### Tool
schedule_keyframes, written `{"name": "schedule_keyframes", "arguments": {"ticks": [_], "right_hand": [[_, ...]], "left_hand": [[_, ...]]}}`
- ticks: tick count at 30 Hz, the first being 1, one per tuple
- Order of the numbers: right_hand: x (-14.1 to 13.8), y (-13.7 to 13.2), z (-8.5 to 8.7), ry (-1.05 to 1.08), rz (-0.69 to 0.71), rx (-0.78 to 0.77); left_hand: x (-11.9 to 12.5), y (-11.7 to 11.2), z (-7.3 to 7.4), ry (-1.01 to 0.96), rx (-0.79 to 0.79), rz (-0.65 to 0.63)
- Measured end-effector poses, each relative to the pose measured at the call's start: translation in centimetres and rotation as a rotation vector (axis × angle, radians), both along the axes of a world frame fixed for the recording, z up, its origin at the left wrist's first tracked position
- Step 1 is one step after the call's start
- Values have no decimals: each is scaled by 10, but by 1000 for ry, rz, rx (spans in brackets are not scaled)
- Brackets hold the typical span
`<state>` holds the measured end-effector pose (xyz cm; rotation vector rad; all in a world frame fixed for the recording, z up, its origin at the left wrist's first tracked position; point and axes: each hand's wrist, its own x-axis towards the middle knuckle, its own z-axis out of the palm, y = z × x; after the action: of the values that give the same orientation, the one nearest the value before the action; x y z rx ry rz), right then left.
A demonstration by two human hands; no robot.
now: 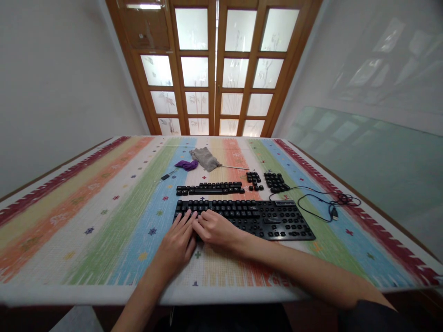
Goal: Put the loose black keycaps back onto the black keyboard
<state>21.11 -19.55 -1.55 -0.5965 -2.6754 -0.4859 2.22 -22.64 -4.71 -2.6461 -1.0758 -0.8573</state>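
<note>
A black keyboard (284, 221) lies flat on the table in front of me. Its upper left part carries keycaps, while the right section and lower rows show bare key sockets. My left hand (178, 242) rests on the keyboard's left end with fingers stretched out. Beside it, touching the keyboard, my right hand (217, 229) has its fingers bent and pinched together. Whatever is between those fingertips is hidden. Loose black keycaps stand in rows (211, 188) just behind the keyboard, with more in a small group (254, 177) and a larger group (276, 181) further right.
The keyboard's cable (311, 198) coils to the right and ends in a USB plug (334, 214). Further back lie a grey cloth (205, 159), a purple cloth (186, 165), a thin rod (235, 167) and a small black piece (165, 177). A striped tablecloth (86, 221) covers the table.
</note>
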Motion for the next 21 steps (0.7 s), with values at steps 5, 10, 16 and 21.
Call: {"name": "schedule_keyframes", "arguments": {"ticks": [5, 10, 16, 21], "right_hand": [[9, 26, 17, 241, -42, -151], [18, 70, 31, 474, -193, -325], [17, 111, 27, 340, -365, -450], [9, 128, 19, 313, -435, -502]], "left_hand": [[1, -2, 2, -57, 0, 20], [1, -1, 4, -26, -27, 10], [-2, 2, 1, 0, -15, 16], [-3, 2, 0, 7, -13, 11]]}}
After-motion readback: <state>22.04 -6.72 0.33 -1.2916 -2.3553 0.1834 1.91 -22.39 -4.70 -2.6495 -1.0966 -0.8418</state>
